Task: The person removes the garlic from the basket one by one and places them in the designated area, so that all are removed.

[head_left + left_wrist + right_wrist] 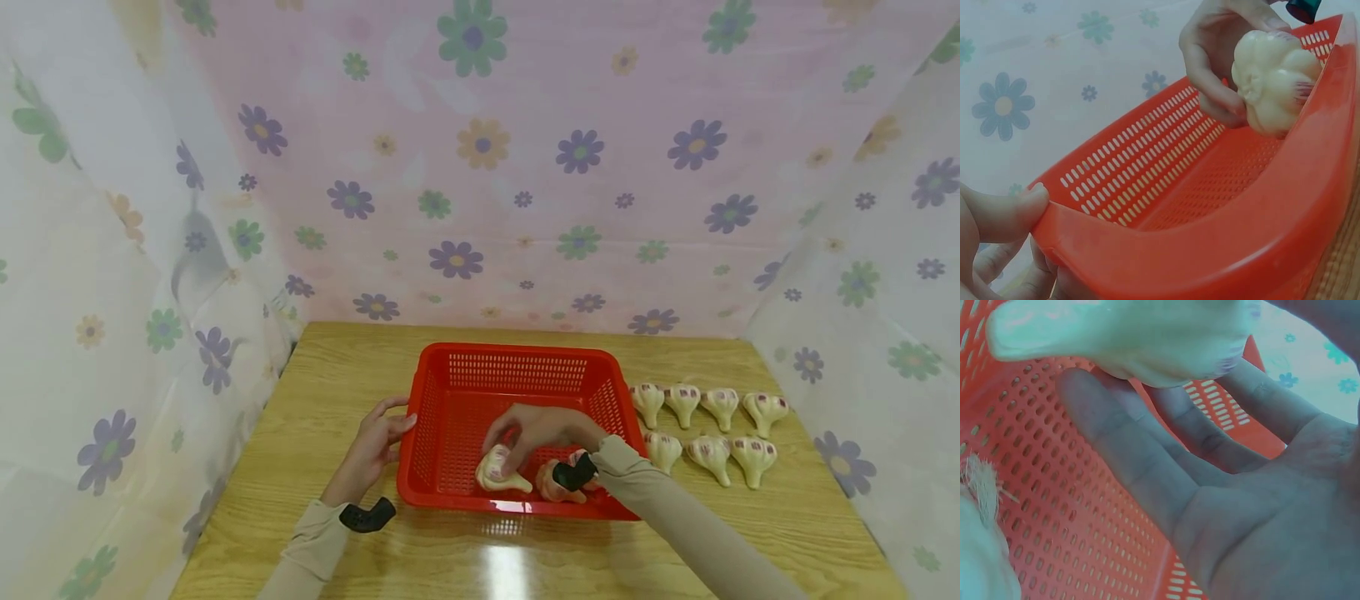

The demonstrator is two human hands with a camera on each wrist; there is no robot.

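Observation:
A red plastic basket with slotted walls stands on the table. My left hand holds its left rim, thumb over the edge and fingers underneath, as the left wrist view shows. Inside the basket, my right hand grips a garlic bulb, pale with purple streaks, near the front wall. In the left wrist view this bulb has its rounded end toward the camera. More garlic bulbs lie in the basket's front right part, partly hidden by the right wrist. One rooty bulb shows at the right wrist view's lower left.
Right of the basket, several garlic bulbs lie in two rows on the wooden table; the right forearm passes close to the front row. Flowered cloth walls enclose the back and both sides.

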